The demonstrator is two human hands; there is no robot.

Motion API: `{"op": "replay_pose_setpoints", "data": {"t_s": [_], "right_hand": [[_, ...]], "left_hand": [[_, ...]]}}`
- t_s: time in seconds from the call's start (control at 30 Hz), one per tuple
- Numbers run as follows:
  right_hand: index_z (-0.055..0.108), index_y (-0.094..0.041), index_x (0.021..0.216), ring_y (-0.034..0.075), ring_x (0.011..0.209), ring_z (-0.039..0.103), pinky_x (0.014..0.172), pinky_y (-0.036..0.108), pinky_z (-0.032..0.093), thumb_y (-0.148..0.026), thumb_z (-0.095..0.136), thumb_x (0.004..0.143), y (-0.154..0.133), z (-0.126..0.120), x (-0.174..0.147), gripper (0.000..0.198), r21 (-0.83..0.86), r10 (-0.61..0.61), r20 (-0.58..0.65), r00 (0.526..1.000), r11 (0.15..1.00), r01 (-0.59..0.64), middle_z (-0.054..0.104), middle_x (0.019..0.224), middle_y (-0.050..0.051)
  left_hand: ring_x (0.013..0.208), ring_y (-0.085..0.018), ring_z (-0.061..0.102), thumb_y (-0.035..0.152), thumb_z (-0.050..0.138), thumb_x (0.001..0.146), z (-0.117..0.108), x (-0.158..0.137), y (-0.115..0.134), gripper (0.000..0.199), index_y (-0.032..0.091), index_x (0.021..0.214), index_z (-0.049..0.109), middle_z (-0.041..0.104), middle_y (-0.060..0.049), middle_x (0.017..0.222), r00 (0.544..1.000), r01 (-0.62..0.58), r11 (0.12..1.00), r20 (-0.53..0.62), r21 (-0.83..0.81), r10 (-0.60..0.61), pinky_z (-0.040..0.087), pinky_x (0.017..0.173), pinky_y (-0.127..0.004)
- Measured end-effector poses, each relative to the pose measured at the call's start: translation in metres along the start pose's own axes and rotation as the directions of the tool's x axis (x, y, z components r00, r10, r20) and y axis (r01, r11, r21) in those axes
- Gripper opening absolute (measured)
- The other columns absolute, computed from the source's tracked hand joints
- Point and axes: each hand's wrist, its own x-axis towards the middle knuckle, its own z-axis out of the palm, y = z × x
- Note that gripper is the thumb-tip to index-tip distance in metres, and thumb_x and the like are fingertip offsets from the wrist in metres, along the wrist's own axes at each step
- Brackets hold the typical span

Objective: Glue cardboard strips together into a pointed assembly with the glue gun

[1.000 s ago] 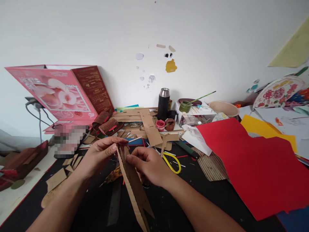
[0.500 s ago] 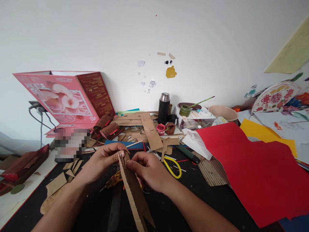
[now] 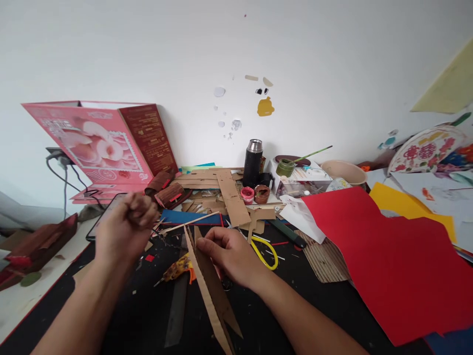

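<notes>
Cardboard [image 3: 218, 298] in right hand [image 3: 236, 257]

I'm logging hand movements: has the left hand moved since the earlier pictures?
Yes: the left hand went leftward, off the cardboard, nearer the pink box.

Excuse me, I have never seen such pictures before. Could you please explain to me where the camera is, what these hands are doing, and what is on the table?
There is no machine here: both bare hands belong to one person, whose head-worn camera looks forward and down. The right hand grips a folded piece of cardboard. The left hand is raised apart from it, fingers curled; whether it holds something small, I cannot tell. On the black table lie yellow-handled scissors and a large red paper. Farther back stands a dark flask.
</notes>
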Motion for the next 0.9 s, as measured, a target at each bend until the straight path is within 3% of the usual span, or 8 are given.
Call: {"op": "replay_pose_setpoints", "data": {"t_s": [0.07, 0.13, 0.23, 0.3, 0.33, 0.47, 0.67, 0.9], "right_hand": [[0.06, -0.022, 0.084, 0.009, 0.04, 0.048, 0.04, 0.019, 0.034, -0.053, 0.076, 0.102, 0.001, 0.0, 0.0, 0.039, -0.019, 0.009, 0.001, 1.0, 1.0, -0.009, 0.052, 0.052, -0.009], [0.061, -0.022, 0.084, 0.009, 0.04, 0.048, 0.04, 0.019, 0.034, -0.056, 0.076, 0.101, 0.002, 0.0, 0.0, 0.041, -0.023, 0.02, 0.005, 1.0, 1.0, -0.02, 0.052, 0.052, -0.01], [0.061, -0.022, 0.085, 0.009, 0.04, 0.048, 0.04, 0.019, 0.034, -0.058, 0.077, 0.1, 0.003, 0.0, 0.0, 0.042, -0.011, 0.033, 0.006, 0.999, 0.999, -0.033, 0.053, 0.052, -0.009], [0.06, -0.022, 0.085, 0.009, 0.04, 0.047, 0.04, 0.019, 0.034, -0.057, 0.077, 0.1, 0.004, 0.0, 0.001, 0.042, 0.001, 0.029, 0.005, 1.0, 1.0, -0.029, 0.052, 0.052, -0.01], [0.06, -0.022, 0.085, 0.009, 0.04, 0.047, 0.04, 0.019, 0.034, -0.056, 0.077, 0.1, 0.004, 0.0, 0.001, 0.041, 0.008, 0.023, 0.004, 1.0, 1.0, -0.023, 0.051, 0.052, -0.01], [0.06, -0.022, 0.085, 0.009, 0.04, 0.047, 0.04, 0.02, 0.035, -0.053, 0.076, 0.1, 0.003, 0.0, 0.002, 0.039, 0.018, 0.009, -0.001, 1.0, 1.0, -0.009, 0.052, 0.052, -0.01], [0.06, -0.022, 0.085, 0.009, 0.04, 0.046, 0.041, 0.02, 0.035, -0.054, 0.077, 0.1, 0.002, 0.001, 0.002, 0.039, 0.042, 0.027, -0.021, 0.999, 0.999, -0.026, 0.05, 0.051, -0.011], [0.061, -0.022, 0.086, 0.009, 0.041, 0.048, 0.041, 0.019, 0.035, -0.053, 0.076, 0.101, 0.001, 0.001, 0.001, 0.037, 0.031, 0.037, -0.018, 0.999, 0.999, -0.036, 0.051, 0.053, -0.01]], "left_hand": [[0.045, -0.008, 0.023, 0.027, 0.065, 0.104, -0.007, 0.004, 0.007, 0.052, 0.021, 0.061, 0.038, 0.029, 0.007, 0.057, 0.998, -0.006, 0.999, -0.07, -0.048, 0.002, 0.034, 0.044, -0.02], [0.044, -0.007, 0.024, 0.032, 0.068, 0.104, -0.011, 0.006, 0.007, 0.055, 0.021, 0.061, 0.037, 0.031, 0.007, 0.055, 0.998, -0.014, 0.999, -0.065, -0.044, 0.011, 0.032, 0.042, -0.02], [0.051, -0.005, 0.045, 0.03, 0.095, 0.08, -0.009, 0.002, -0.006, 0.033, 0.018, 0.076, 0.065, 0.058, 0.006, 0.064, 0.999, 0.035, 0.997, 0.033, 0.075, -0.038, 0.032, 0.044, -0.017], [0.062, -0.012, 0.061, 0.033, 0.105, 0.063, -0.003, -0.004, -0.016, 0.046, 0.02, 0.1, 0.08, 0.075, 0.0, 0.08, 0.992, 0.09, 0.976, 0.074, 0.199, -0.107, 0.043, 0.051, -0.021], [0.064, -0.013, 0.063, 0.037, 0.105, 0.062, 0.001, -0.007, -0.021, 0.049, 0.019, 0.101, 0.083, 0.079, -0.004, 0.086, 0.987, 0.105, 0.96, 0.091, 0.26, -0.133, 0.046, 0.054, -0.022], [0.071, -0.018, 0.067, 0.046, 0.101, 0.068, 0.008, -0.02, -0.029, 0.038, 0.018, 0.089, 0.087, 0.08, -0.008, 0.084, 0.971, 0.133, 0.907, 0.131, 0.401, -0.2, 0.049, 0.062, -0.025], [0.078, -0.021, 0.068, 0.055, 0.1, 0.068, 0.004, -0.02, -0.029, 0.043, 0.018, 0.086, 0.089, 0.082, -0.011, 0.087, 0.966, 0.12, 0.899, 0.159, 0.421, -0.203, 0.053, 0.068, -0.028], [0.077, -0.021, 0.068, 0.052, 0.096, 0.075, 0.007, -0.027, -0.03, 0.036, 0.02, 0.089, 0.089, 0.081, -0.011, 0.094, 0.949, 0.17, 0.884, 0.168, 0.435, -0.265, 0.054, 0.067, -0.03]]}}
